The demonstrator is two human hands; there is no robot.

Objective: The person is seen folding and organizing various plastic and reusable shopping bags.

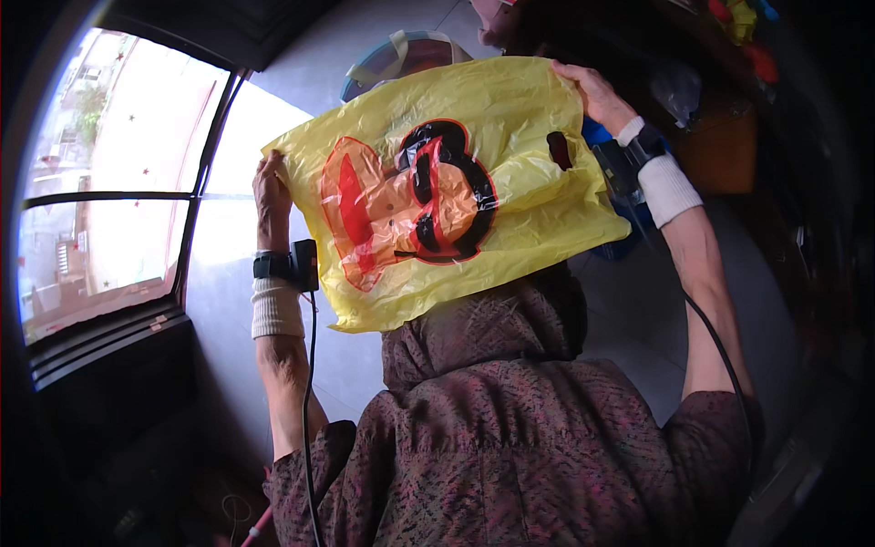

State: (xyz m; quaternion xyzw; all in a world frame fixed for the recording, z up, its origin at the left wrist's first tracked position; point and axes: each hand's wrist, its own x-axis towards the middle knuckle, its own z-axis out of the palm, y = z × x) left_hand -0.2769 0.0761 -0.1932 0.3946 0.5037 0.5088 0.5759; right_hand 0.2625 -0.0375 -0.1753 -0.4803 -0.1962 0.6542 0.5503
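"Between the left hand and the right hand, which object was shown?"

"A yellow plastic bag, spread and creased, with a large print in red, orange and black across its middle. A small dark patch lay near its right edge; whether hole or print could not be told."

"How were the hands disposed?"

"Well apart, both clamped on the bag: the left at its upper left corner, the right at its upper right corner."

"What bordered it?"

"Along the lower edge, the hood of a dark patterned jacket; beyond the upper edge, a round container, partly covered by the bag; past the right edge, a blue object of unclear kind."

"And on the arms?"

"Each wrist bore a black device above a pale cuff; a black cable hung beside the left forearm."

"Farther out?"

"Grey floor and, at left, a bright, dark-framed window."
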